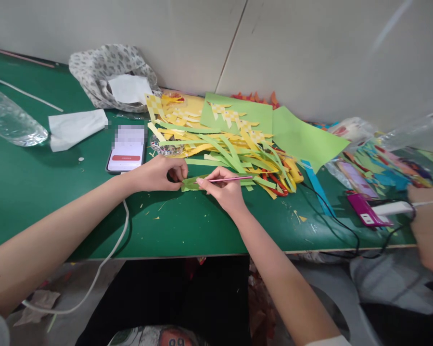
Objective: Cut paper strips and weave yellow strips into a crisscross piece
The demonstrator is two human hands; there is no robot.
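Observation:
My right hand (225,190) is closed around a thin pink pen-like stick (238,179), held in a writing grip with its tip over a small piece of green paper (191,183). That piece lies on the green table. At its left end, the thumb and fingertips of my left hand (162,174) come together and pinch the edge. Just beyond both hands spreads a heap of yellow and light green paper strips (220,149). Woven yellow-and-white paper pieces (234,117) rest on top of the heap's far side.
A phone (126,154) on a white cable lies left of my left hand. Scissors with red handles (281,185) and a yellow tool (294,170) sit right of the strips. Further right are a magenta power strip (368,210) and another person's arm (431,226). A plastic bottle (12,115) lies far left.

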